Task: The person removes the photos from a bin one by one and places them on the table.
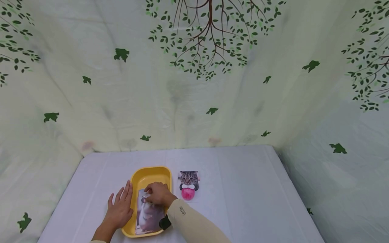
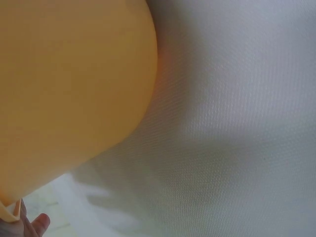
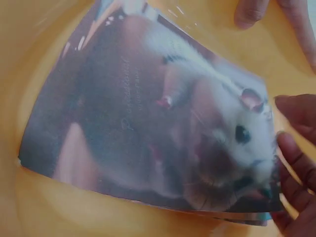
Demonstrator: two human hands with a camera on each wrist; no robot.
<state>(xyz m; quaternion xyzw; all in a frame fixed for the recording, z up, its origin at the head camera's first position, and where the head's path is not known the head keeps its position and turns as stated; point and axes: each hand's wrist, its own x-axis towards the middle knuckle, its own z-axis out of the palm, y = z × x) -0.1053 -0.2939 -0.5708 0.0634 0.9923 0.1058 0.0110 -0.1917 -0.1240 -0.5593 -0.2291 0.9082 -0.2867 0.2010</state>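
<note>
A yellow tray [image 1: 152, 173] stands on the white table near its front edge. In it lies a bowed photo of a hamster [image 1: 148, 216], which fills the right wrist view [image 3: 148, 123]. My right hand [image 1: 155, 194] reaches into the tray and holds the photo at its far edge, fingers [image 3: 295, 157] curled at the hamster's nose and thumb [image 3: 249, 14] just off the paper. My left hand [image 1: 121, 202] lies flat on the table, fingers straight, against the tray's left wall [image 2: 74, 89]. A cat photo [image 1: 188, 185] lies right of the tray.
A white cloth covers the table [image 1: 243, 189]. Pale green sheets printed with trees and leaves [image 1: 194, 84] close in the back and both sides. The table's far edge meets the backdrop.
</note>
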